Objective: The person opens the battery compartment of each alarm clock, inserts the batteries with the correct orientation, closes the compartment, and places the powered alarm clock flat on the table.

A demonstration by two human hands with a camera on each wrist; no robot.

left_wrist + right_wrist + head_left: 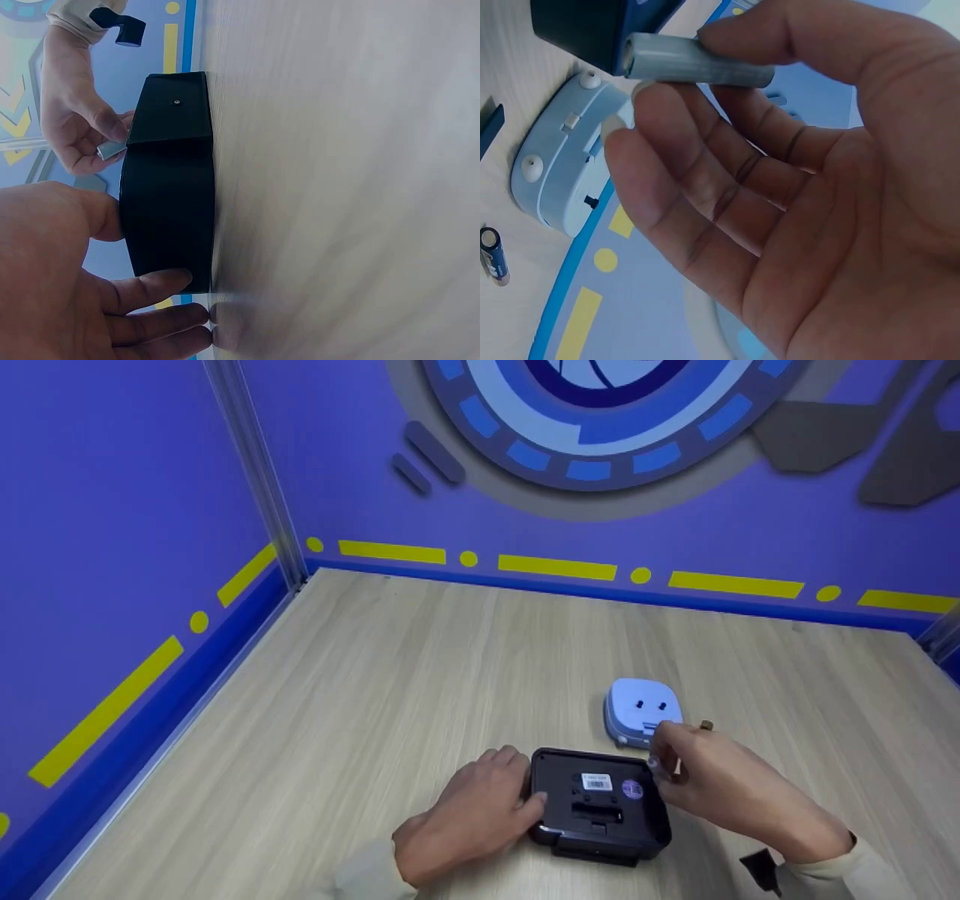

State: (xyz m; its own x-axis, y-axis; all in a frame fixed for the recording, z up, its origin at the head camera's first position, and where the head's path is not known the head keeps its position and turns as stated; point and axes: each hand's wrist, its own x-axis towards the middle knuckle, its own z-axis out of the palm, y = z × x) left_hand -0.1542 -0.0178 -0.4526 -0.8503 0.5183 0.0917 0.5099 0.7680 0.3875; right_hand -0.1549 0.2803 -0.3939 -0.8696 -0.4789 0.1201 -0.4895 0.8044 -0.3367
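A black box-shaped device (559, 780) lies on the table with its recessed underside up, showing a white barcode label, a round purple sticker and a long battery slot (598, 812). My left hand (480, 802) holds its left end, thumb at the upper rim and index finger against the side in the left wrist view. Above the device's right edge, my right hand (712, 780) pinches a greyish cylindrical battery (697, 60) between thumb and fingers. The battery's near end overlaps the black device in the right wrist view.
A light blue rounded case (637, 701) with two dark pegs stands just behind the black device. Another battery (495, 259) lies on the table in the right wrist view, with a dark flat piece (490, 133) nearby. Purple-blue panels (150, 510) border the table's left and back.
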